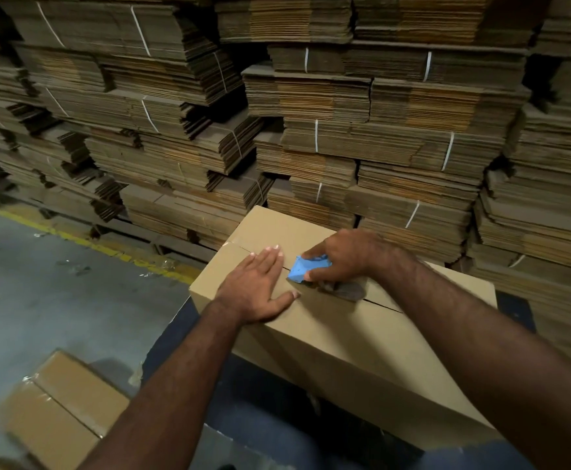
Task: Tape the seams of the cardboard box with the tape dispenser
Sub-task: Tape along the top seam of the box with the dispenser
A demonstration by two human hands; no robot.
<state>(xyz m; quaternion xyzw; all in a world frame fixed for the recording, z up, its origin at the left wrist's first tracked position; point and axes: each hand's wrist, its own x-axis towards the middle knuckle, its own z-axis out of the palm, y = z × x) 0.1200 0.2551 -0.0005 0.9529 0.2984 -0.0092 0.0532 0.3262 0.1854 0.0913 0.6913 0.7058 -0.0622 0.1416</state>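
A brown cardboard box lies in front of me with its flaps closed and the centre seam running across its top. My left hand presses flat on the top, fingers straight across the seam. Just right of it, my right hand grips a blue tape dispenser held down on the seam. The dispenser's dark roll shows under my right palm. Right of the dispenser the seam gapes slightly; left of my left hand it looks glossy.
Strapped bundles of flattened cardboard are stacked high right behind the box. A taped box lies on the grey floor at lower left. A yellow floor line runs along the stacks. The box rests on a dark blue surface.
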